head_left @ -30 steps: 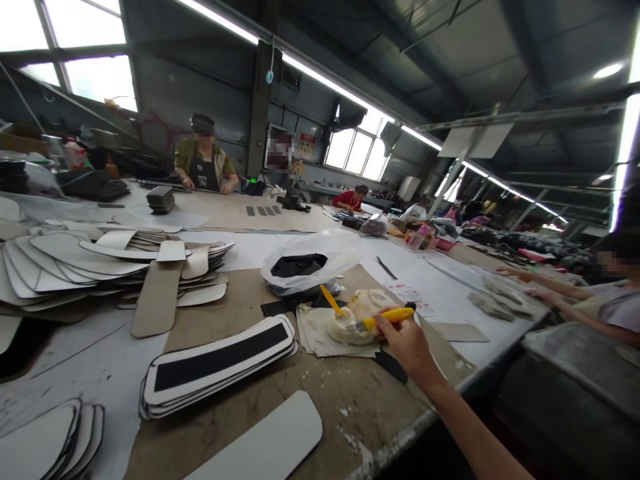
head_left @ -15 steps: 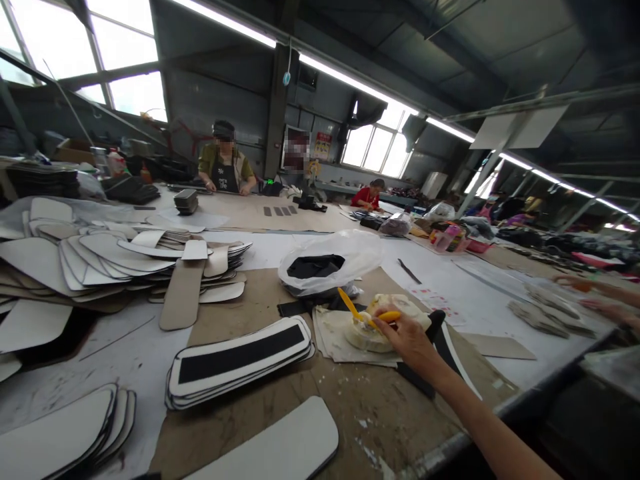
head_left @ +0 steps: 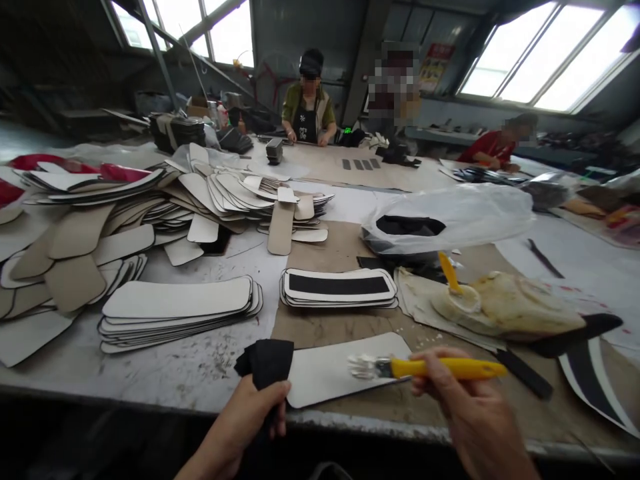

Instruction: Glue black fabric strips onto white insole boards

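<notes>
My right hand [head_left: 470,413] grips a yellow-handled brush [head_left: 425,367] whose glue-wet bristles hover over a white rounded panel [head_left: 340,368] lying at the table's near edge. My left hand [head_left: 245,420] pinches a black fabric piece [head_left: 265,360] at the left end of that panel. A glue-crusted container [head_left: 505,308] with a second yellow brush [head_left: 450,273] standing in it sits to the right on stained paper.
A stack of white panels with black strips [head_left: 340,288] lies just beyond, another white stack [head_left: 180,310] to its left. Heaps of beige and white cut pieces [head_left: 150,200] cover the far left. A plastic bag [head_left: 450,217] holds black material. Other people work at the far side.
The view has swung down and left. My right hand has carried the brush from the glue container to the white panel. My left hand has come into view holding the black fabric.
</notes>
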Tool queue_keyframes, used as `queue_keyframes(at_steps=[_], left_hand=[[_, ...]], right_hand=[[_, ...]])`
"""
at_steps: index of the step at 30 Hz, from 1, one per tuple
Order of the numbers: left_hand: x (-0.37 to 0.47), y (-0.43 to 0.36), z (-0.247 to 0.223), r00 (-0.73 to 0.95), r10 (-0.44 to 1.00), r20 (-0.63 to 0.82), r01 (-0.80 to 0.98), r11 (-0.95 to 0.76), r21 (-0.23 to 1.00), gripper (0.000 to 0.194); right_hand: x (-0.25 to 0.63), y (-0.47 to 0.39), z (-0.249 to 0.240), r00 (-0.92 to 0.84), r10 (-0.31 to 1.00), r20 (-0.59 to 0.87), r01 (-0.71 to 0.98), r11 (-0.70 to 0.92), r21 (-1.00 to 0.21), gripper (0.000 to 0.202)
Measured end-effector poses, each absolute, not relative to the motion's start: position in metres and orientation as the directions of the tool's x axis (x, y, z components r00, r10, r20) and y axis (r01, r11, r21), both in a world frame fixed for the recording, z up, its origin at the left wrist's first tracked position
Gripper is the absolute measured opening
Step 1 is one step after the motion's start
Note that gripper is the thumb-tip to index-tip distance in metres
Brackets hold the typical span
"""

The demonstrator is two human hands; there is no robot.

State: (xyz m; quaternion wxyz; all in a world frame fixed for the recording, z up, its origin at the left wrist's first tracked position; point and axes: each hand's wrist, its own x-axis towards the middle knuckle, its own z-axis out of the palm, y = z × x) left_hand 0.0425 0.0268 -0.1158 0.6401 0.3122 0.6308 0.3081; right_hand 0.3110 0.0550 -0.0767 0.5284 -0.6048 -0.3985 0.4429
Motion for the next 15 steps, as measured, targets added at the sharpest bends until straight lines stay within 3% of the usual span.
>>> queue_keyframes(at_steps=[4,7,15], left_hand=[[0.041,0.023,-0.112,0.025,0.78,-0.625,0.005,0.625,0.781,0.04],[0.04,0.02,-0.114,0.028,0.784,-0.62,0.004,0.621,0.784,0.042],[0.042,0.014,-0.119,-0.013,0.805,-0.593,0.028,0.593,0.805,0.043]], right_hand=[[0.242,0.046,-0.084,0.184,0.962,-0.201,-0.131,-0.179,-0.975,0.03],[0.228,0.047,-0.091,0.179,0.957,-0.227,-0.132,-0.205,-0.97,0.031],[0.269,0.049,-0.108,0.294,0.955,0.031,0.338,-0.074,-0.938,0.027]])
